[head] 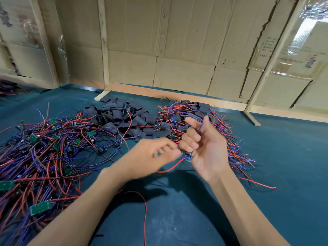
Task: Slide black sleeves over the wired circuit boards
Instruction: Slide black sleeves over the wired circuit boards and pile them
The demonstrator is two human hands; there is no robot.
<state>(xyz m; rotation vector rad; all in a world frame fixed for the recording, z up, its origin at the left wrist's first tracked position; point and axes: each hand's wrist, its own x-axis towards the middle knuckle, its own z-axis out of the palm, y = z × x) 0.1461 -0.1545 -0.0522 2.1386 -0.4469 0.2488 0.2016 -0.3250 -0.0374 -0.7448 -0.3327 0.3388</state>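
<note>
My right hand [204, 142] is raised palm toward me and grips a small green circuit board [188, 155] with its curled fingers; a blue wire runs up between its thumb and forefinger. My left hand [154, 155], blurred, pinches the board's wires just left of the board. A red wire [170, 168] droops from the board toward the table. A heap of black sleeves [120, 118] lies behind my hands. Bare wired boards [40, 157] are piled at the left. Sleeved boards [197, 110] with red and blue wires lie at the right.
The green table mat [177, 210] is bare in front of me, crossed by one loose red wire [144, 210]. A cardboard wall [177, 50] with wooden posts stands along the table's back edge. More wires [8, 87] lie at the far left.
</note>
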